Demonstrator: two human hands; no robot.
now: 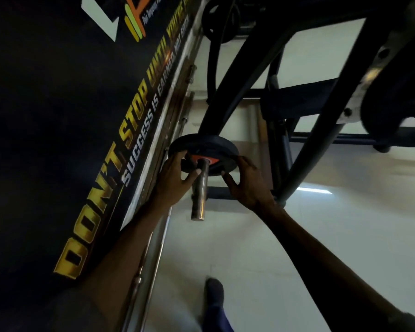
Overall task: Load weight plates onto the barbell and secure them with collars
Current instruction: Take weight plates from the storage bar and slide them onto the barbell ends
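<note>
On the steel barbell sleeve (pixel 199 188), whose end points toward the camera, both hands (pixel 175 178) grip the black weight plate (pixel 209 146).

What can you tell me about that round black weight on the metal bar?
The weight plate is a dark, flat disc with an orange ring round its centre hole. It sits on the shiny steel barbell sleeve, whose bare end sticks out toward the camera. Both hands grip its rim: the left hand and the right hand, on opposite sides.
</note>
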